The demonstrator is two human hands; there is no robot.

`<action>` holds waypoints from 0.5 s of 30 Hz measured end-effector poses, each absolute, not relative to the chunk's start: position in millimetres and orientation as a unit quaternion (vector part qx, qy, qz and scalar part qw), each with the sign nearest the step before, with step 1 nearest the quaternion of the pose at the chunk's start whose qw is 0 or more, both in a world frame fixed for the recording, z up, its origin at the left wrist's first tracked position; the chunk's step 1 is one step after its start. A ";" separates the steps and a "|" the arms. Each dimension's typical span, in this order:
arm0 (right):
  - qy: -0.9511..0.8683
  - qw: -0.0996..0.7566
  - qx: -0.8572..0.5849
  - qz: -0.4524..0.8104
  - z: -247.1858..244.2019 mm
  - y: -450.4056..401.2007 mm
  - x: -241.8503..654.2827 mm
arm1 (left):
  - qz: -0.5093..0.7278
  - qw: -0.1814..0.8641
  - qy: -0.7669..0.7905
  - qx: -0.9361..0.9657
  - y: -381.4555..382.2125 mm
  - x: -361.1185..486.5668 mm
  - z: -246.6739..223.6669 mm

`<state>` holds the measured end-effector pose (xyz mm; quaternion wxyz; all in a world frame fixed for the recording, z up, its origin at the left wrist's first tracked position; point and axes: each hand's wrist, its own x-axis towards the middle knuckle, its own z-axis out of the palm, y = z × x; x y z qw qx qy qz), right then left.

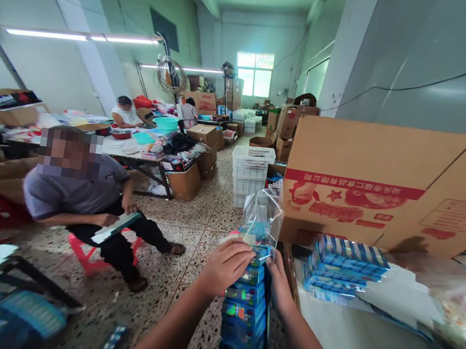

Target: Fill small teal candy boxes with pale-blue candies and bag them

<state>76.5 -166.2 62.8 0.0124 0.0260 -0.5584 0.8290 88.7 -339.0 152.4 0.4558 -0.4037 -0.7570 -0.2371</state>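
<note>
A long row of small blue boxes [243, 313] extends away from my body, low in the middle of the view. At its far end a clear plastic bag [269, 208] stands up, loose and crinkled. My left hand [227, 263] is closed over the bag and the far boxes, fingers bent across the top. Along the right side, my right hand [282, 279] grips the row near the same end; its fingertips are partly hidden. Stacked packs of blue boxes [345, 265] in shiny film lie on the worktable [323, 331] to the right.
A large cardboard carton [397, 180] stands behind the worktable. A seated person [79, 187] at left holds a flat pale piece [115, 227]. White plastic crates [251, 171] are stacked ahead on the speckled floor [179, 248]. More blue packs [29, 310] lie at lower left.
</note>
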 end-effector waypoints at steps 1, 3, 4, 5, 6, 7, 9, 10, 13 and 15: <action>-0.566 0.026 0.028 0.823 63.8 -167.3 76.2 | -0.233 0.461 -0.753 -0.408 -341.4 89.3 150.7; -0.580 0.047 0.025 0.813 62.0 -171.0 76.6 | -0.237 0.459 -0.753 -0.408 -346.3 91.4 147.4; -0.586 0.052 0.020 0.809 59.3 -173.4 77.1 | -0.242 0.454 -0.755 -0.406 -348.8 92.7 145.9; -0.589 0.056 0.017 0.806 55.9 -176.0 77.8 | -0.246 0.448 -0.758 -0.404 -351.4 94.0 144.2; -0.590 0.060 0.016 0.805 52.2 -178.6 78.6 | -0.247 0.441 -0.763 -0.404 -354.1 95.3 142.5; -0.590 0.062 0.017 0.805 48.6 -181.0 79.5 | -0.245 0.432 -0.767 -0.405 -356.8 96.4 140.5; -0.586 0.059 0.021 0.808 42.8 -184.9 81.2 | -0.239 0.417 -0.776 -0.408 -362.0 98.3 135.7; -0.584 0.054 0.021 0.810 40.8 -186.3 82.0 | -0.240 0.413 -0.779 -0.407 -364.1 99.2 132.9; -0.583 0.035 0.013 0.811 36.6 -188.5 83.6 | -0.271 0.425 -0.778 -0.376 -365.7 102.0 123.7; -0.593 0.047 0.009 0.804 34.1 -189.1 83.9 | -0.315 0.437 -0.784 -0.309 -361.6 104.3 118.1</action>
